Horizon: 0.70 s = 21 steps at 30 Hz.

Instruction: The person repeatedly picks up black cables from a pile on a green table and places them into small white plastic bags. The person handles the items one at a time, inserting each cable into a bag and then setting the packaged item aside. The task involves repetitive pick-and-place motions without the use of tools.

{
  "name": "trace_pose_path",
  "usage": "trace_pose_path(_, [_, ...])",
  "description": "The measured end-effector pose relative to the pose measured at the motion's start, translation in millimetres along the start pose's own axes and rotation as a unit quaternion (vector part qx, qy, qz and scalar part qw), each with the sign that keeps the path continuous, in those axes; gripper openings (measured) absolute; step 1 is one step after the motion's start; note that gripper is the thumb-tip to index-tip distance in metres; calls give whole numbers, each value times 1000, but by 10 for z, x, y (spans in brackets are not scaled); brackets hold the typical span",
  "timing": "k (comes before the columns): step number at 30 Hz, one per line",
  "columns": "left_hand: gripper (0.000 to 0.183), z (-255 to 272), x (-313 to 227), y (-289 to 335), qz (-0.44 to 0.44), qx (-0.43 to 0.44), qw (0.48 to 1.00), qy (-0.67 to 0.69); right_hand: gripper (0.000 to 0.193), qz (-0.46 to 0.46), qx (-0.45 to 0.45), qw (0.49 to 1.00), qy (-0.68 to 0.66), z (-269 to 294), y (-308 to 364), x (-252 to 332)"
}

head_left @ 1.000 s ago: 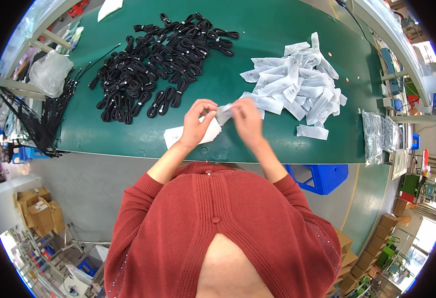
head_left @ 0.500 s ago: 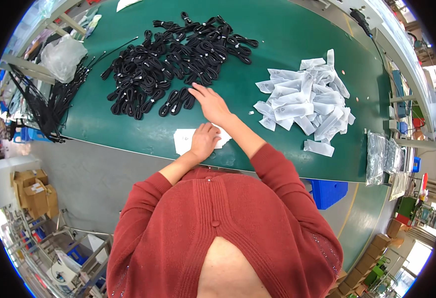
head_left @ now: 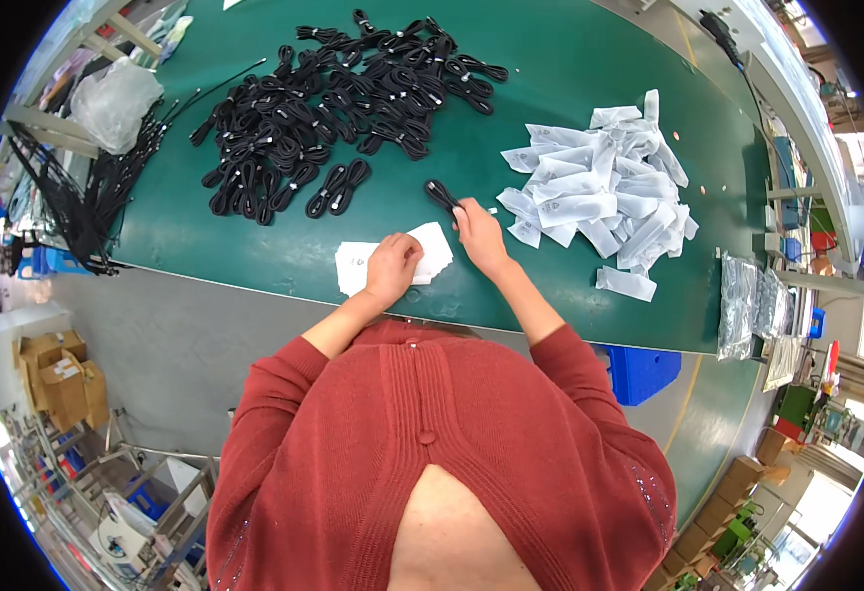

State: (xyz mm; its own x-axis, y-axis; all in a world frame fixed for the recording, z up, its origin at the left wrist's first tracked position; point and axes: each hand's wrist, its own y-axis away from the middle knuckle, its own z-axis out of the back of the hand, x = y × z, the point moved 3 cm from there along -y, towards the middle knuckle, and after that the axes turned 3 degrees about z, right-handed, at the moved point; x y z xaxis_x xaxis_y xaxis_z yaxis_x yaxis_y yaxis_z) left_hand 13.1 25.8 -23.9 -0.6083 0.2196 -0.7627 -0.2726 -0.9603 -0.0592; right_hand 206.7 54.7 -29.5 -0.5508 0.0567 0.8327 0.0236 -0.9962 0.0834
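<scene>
My left hand rests on a small stack of flat white bags at the near edge of the green table. My right hand holds a coiled black cable bundle, just right of those bags. A big heap of the same black cable bundles lies further back on the left. A loose pile of white bags sits to the right of my right hand.
Long black cable ties hang over the table's left end beside a clear plastic bag. Clear packets lie at the right end. A blue crate stands under the table and cardboard boxes on the floor at left.
My right hand reached to the black heap, took one cable bundle and pulled it back toward the white bags. My left hand set the white bag down and stays on it.
</scene>
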Motion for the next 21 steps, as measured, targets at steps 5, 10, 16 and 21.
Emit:
trace_pose_path(5, [8, -5, 61, 5, 26, 4, 999, 41, 15, 98, -41, 993, 59, 193, 654, 165])
trace_pose_path(10, [8, -14, 96, -23, 54, 26, 997, 56, 16, 158, -12, 973, 166, 194, 950, 330])
trace_pose_path(16, [7, -8, 112, -49, 46, 35, 996, 75, 17, 199, 2, 956, 217, 140, 954, 304])
trace_pose_path(21, [7, 71, 28, -41, -10, 43, 995, 86, 19, 118, 59, 989, 60, 130, 891, 211])
